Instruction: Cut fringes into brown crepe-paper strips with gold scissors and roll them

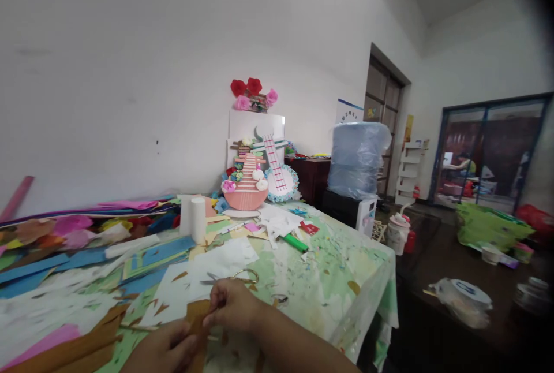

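Observation:
A piece of brown paper (198, 310) is between my two hands, low over the table. My left hand (168, 345) has its fingers closed on the paper's left side. The fingers of my right hand (231, 306) pinch its right edge. Just beyond my right hand lie scissors (246, 275) with gold-coloured handles, partly covered by that hand. White paper sheets (225, 256) and small brown scraps (179, 276) are spread around them. To the left of my left hand are larger brown paper strips (82, 345).
Coloured paper covers the left of the table, with a white roll (198, 220) standing beyond it. Paper instrument models (246, 197) lean at the back near a green marker (296, 242). A wrapped water bottle (358, 159) stands right of the table.

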A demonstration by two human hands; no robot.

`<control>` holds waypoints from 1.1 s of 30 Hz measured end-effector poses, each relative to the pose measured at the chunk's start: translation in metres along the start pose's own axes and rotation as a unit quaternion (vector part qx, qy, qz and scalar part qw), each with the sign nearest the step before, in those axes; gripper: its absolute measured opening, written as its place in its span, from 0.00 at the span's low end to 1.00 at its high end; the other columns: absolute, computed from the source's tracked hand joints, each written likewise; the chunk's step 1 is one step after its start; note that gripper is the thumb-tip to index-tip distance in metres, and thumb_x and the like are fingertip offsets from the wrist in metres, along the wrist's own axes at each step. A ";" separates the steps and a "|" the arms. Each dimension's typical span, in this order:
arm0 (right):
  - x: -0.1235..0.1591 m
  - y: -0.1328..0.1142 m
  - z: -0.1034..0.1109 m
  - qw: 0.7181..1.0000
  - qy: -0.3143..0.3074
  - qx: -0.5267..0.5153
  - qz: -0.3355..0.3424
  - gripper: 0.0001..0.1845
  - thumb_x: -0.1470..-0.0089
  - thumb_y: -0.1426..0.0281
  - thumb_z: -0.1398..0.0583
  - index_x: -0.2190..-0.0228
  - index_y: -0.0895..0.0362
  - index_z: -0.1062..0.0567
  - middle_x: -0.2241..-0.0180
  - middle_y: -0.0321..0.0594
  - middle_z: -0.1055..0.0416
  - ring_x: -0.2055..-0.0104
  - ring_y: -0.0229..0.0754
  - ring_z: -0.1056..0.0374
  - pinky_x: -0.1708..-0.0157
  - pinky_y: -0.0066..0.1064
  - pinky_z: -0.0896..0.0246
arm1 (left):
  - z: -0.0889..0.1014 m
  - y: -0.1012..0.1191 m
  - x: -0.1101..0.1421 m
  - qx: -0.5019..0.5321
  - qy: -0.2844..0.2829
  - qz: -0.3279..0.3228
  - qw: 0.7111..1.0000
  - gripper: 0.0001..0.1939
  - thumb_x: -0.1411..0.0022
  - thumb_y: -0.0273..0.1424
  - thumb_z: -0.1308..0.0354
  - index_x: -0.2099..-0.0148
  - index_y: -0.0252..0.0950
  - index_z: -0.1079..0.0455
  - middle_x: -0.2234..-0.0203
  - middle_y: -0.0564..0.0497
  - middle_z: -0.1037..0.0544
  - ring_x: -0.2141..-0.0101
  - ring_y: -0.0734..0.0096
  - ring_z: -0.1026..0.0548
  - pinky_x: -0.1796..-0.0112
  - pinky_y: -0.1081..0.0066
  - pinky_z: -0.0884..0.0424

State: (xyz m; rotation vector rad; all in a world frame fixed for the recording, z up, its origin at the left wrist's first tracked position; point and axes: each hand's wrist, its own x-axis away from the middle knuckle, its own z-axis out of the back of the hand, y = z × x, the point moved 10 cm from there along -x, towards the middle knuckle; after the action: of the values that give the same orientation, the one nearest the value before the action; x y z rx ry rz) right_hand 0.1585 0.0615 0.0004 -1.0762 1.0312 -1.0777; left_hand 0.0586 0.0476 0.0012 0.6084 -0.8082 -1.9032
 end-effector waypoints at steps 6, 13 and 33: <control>0.001 -0.005 -0.003 1.000 -0.010 0.024 0.014 0.17 0.74 0.81 0.37 0.83 0.57 0.41 0.85 0.24 0.42 0.83 0.28 0.47 0.83 0.20 0.53 | 0.003 0.006 0.005 -0.041 0.002 -0.006 0.999 0.12 0.52 0.35 0.55 0.81 0.35 0.38 0.85 0.54 0.32 0.80 0.72 0.36 0.77 0.75 0.44; 0.003 -0.012 -0.001 0.999 -0.002 0.015 0.044 0.15 0.72 0.82 0.40 0.82 0.57 0.41 0.84 0.25 0.44 0.81 0.28 0.49 0.82 0.21 0.54 | 0.010 0.013 0.005 -0.104 0.020 -0.005 0.994 0.12 0.50 0.33 0.58 0.79 0.35 0.39 0.82 0.53 0.32 0.76 0.71 0.35 0.75 0.74 0.45; 0.012 -0.045 0.003 0.982 -0.004 0.113 0.150 0.06 0.60 0.74 0.42 0.74 0.56 0.28 0.72 0.37 0.32 0.66 0.38 0.39 0.63 0.31 0.47 | -0.030 0.006 0.002 0.565 -0.102 0.114 0.810 0.13 0.51 0.36 0.45 0.70 0.30 0.34 0.78 0.49 0.28 0.77 0.77 0.30 0.73 0.75 0.35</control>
State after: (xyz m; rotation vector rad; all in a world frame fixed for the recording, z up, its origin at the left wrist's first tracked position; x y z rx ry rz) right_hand 0.1562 0.0445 0.0436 -0.7151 1.0001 -0.9190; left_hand 0.0824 0.0353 -0.0139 0.9346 -2.0839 -1.1024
